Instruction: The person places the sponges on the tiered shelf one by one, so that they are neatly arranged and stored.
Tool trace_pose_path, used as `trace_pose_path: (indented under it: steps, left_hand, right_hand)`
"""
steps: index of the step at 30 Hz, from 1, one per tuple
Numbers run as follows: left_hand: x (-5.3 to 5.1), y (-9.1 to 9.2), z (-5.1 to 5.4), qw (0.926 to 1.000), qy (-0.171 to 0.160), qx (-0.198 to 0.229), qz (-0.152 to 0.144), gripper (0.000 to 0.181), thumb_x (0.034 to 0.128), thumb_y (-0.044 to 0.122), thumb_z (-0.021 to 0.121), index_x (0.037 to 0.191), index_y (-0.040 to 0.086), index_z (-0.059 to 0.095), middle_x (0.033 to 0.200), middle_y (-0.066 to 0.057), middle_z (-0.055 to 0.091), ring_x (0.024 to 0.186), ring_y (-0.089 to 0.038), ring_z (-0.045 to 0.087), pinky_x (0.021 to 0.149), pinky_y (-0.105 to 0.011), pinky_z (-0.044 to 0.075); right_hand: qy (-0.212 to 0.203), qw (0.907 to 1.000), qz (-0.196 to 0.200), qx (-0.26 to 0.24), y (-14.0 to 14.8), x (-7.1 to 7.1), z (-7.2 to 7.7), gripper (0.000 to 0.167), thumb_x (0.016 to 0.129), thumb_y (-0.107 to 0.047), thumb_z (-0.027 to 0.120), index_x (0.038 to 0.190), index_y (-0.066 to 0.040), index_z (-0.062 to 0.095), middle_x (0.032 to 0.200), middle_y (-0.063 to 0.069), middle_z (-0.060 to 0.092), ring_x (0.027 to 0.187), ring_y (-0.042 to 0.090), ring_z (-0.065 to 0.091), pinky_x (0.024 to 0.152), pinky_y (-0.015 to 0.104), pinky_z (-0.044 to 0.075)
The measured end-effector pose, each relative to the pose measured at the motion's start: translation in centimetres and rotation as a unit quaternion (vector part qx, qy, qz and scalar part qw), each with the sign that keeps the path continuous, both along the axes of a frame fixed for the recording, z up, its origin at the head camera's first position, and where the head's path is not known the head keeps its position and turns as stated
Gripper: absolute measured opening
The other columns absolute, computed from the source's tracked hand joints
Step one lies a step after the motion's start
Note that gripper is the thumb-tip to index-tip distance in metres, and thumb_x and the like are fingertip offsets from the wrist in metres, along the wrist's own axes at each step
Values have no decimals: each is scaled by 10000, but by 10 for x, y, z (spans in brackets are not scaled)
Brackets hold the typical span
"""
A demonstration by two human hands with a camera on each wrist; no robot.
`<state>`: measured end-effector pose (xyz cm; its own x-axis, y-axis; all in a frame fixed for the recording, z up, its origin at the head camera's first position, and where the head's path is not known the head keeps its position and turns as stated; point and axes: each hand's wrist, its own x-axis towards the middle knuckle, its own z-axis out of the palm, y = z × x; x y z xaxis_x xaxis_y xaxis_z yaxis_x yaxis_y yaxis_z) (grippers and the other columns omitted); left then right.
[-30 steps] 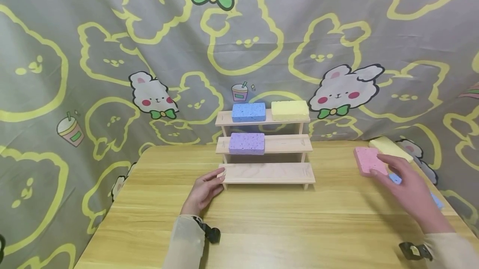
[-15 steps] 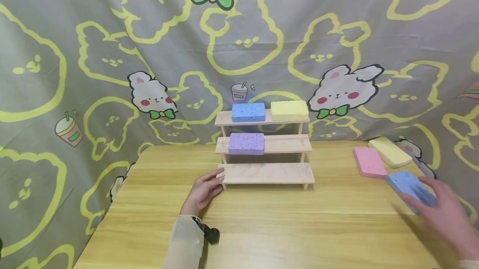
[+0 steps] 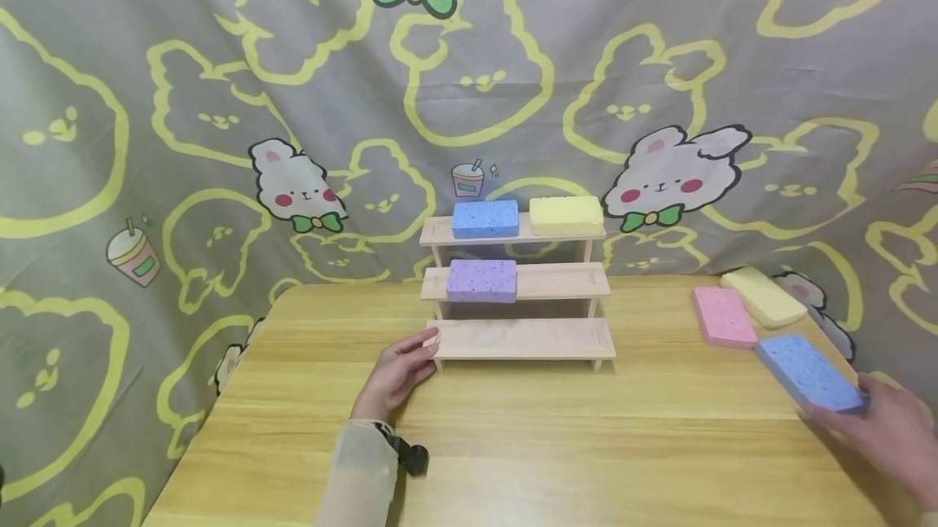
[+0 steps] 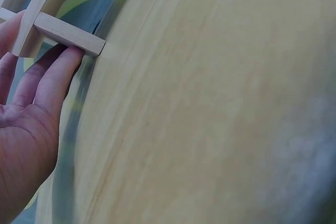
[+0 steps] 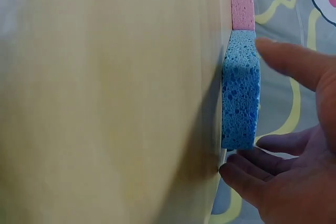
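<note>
- Left hand (image 3: 396, 376) grips the wooden rack (image 3: 520, 339) by one end, probably steadying it.
- Right hand (image 3: 890, 429) spreads wide around the nearer blue sponge (image 3: 806, 372), suiting its breadth; contact unclear from here.

Two blue oblong sponges (image 3: 485, 219) (image 3: 803, 372), two yellow oblong sponges (image 3: 567, 216) (image 3: 765, 298), one pink oblong sponge (image 3: 724, 317), one purple oblong sponge (image 3: 481, 280) and one three-tiered wooden rack (image 3: 520, 340) are showing.

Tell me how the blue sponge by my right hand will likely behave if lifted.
The sponge is probably light for its size, given its open pores. It likely keeps its block shape, since no sag shows. Flat faces make rolling unlikely.
</note>
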<state>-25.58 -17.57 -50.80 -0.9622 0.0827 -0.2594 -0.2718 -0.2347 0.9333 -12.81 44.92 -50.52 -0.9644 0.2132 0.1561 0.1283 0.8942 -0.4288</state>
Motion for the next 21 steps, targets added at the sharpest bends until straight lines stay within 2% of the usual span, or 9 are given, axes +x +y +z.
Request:
trace_pose_path:
  steps: [8,15,21]
  left_hand:
    - [1,-1,0,9999,5,108,-36,424,897,10,696,1311,-21,606,1480,-152,433,1045,-216,636,927,-395,511]
    - [1,-2,0,9999,0,114,-45,424,897,6,696,1311,-19,608,1450,-156,469,1055,-220,633,935,-397,506]
    - [1,0,0,9999,52,91,-14,408,899,-1,689,1301,-19,617,1451,-154,470,1059,-216,628,918,-388,515]
  right_hand:
    - [-331,9994,-80,104,2,-2,-3,907,806,-384,789,1158,343,376,1093,524,390,952,629,442,775,670,404]
    - [-123,9998,-107,144,7,1,-10,854,792,-335,803,1136,337,403,1047,516,414,904,612,468,753,654,425]
    - [-159,9994,-302,1,3,6,-5,840,819,-315,771,1184,330,374,1096,541,378,946,634,436,794,672,402]
